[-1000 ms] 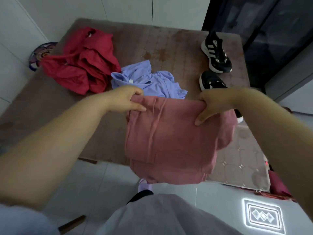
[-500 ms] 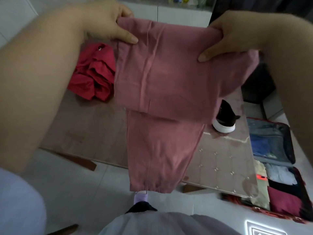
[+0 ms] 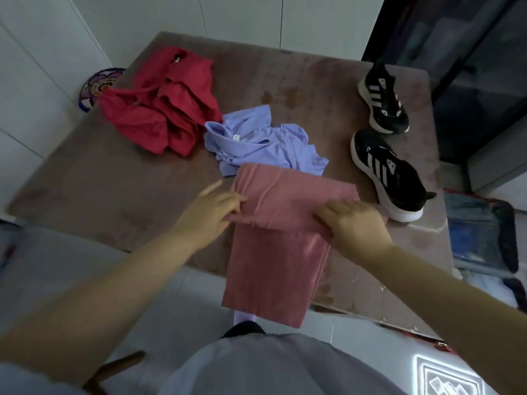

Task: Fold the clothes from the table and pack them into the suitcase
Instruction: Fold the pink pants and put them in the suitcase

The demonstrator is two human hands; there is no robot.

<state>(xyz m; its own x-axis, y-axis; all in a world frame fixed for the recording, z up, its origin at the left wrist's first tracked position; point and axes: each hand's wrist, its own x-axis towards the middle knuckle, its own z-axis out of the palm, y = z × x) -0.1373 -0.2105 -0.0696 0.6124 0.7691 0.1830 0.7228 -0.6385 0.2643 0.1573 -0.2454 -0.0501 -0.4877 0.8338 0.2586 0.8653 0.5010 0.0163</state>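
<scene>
- Head view, far L: a crumpled red garment lies unfolded on the tabletop, well apart from the hands; not yet dealt with.
- L hand: the L edge of the fold in the pink trousers appears to be pinched betw. thumb and fingers, index finger stuck out. Motion blur, so the grip is not fully certain.
- Trousers: upper part is doubled over and laid flat on the tabletop; leg part is hung over the near edge toward the floor.
- Risk: if the grip is let go too soon, the whole piece could be dragged off by the hanging weight and the fold lost.
- Risk: the far edge is laid touching the lilac shirt; the shirt could be caught up in the next fold or pulled along.
- R hand: fingers are curled onto the R end of the fold, cloth gripped. If the two sides are pulled unevenly, a skewed fold is likely.
- Two black shoes are stood to the R; the nearer one is just beside the trousers, so cloth could be brushed against the sole.
- Suitcase, far R on the floor, lid open: blue and denim-like cloth is seen inside, blurred; more items below, partly cut off, not identifiable. Space left can't be judged.
</scene>
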